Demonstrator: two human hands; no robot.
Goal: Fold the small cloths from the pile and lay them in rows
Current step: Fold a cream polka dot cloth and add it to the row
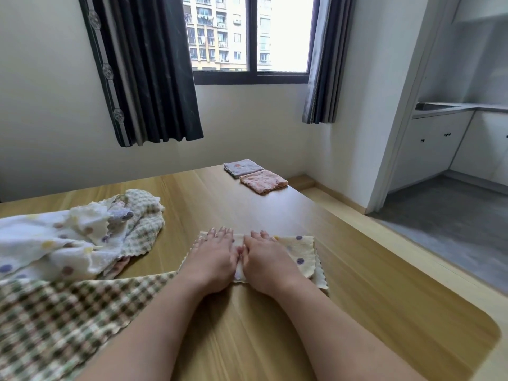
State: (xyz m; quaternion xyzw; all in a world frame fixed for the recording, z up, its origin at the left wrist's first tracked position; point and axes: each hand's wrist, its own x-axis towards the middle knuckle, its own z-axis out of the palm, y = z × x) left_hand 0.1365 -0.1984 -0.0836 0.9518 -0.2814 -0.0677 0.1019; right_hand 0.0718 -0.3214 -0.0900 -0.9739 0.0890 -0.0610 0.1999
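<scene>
Yellow cloth (301, 251): dotted, partly folded, flat on table (357, 270), centre. Left hand (215, 254), right hand (265, 259): side by side, fingers straight, palms pressing the cloth, gripping nothing. Pile (82, 232): unfolded cloths, 9 o'clock of the hands. Grey cloth (243, 167), pink cloth (264, 181): folded, touching in a row, 12 o'clock, far edge

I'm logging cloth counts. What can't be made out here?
Head view only:
Yellow cloth: middle hidden under left hand and right hand.
Pile: cloths overlap, count unclear; cut off by the left edge.
Checked cloth: blurred, cut off by left and bottom edges.
Grey cloth, pink cloth: too far to count layers.
</scene>
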